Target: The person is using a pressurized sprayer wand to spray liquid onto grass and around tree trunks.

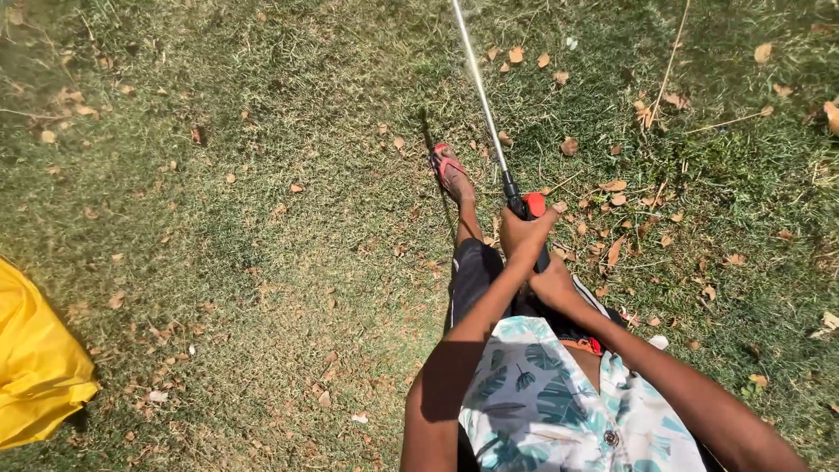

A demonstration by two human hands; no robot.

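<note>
Both hands grip the black handle of a spray wand point(486, 109), one stacked just behind the other. The left hand point(523, 234) sits further forward, fingers wrapped round the grip right below the red trigger piece point(534, 204). The right hand point(552, 281) is clamped on the lower end of the same grip, touching the left hand, close in front of the person's body. From the hands the thin metal tube of the wand runs up and away to the left, rising over the grass point(262, 218) and leaving the picture at the top edge; its tip is out of sight.

Just left of the wand's lower part, one foot in a red sandal point(450, 168) is stepped forward on the lawn, beside the tube but not touching it. A leaf-patterned shirt point(542, 402) in white and teal fills the bottom of the view between the two forearms. Dry brown leaves point(612, 185) lie scattered to the right of the hands, and a yellow sheet point(35, 367) of fabric or plastic sits well apart at the left edge.
</note>
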